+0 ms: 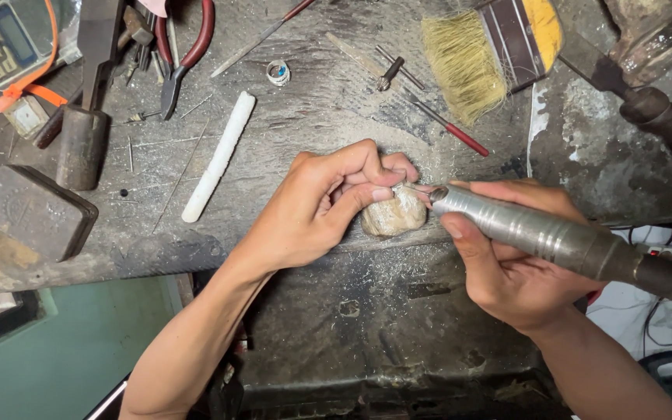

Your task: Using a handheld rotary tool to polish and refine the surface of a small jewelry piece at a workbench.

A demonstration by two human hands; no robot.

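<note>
Head view: rotary handpiece (554, 243) against pale lump (393, 215).

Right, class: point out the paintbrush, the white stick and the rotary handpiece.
paintbrush (460, 66), head view, on its bristles.
white stick (218, 155), head view, mid-length.
rotary handpiece (530, 233), head view, on its metal barrel.

Scarred, dust-grey workbench (336, 117) across the far half; green floor (64, 350) near left; dark cables over pale surface near right.

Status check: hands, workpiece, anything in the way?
Left hand pinching small piece against pale stone. Right hand gripping rotary handpiece, tip at piece. Nothing between.
</note>
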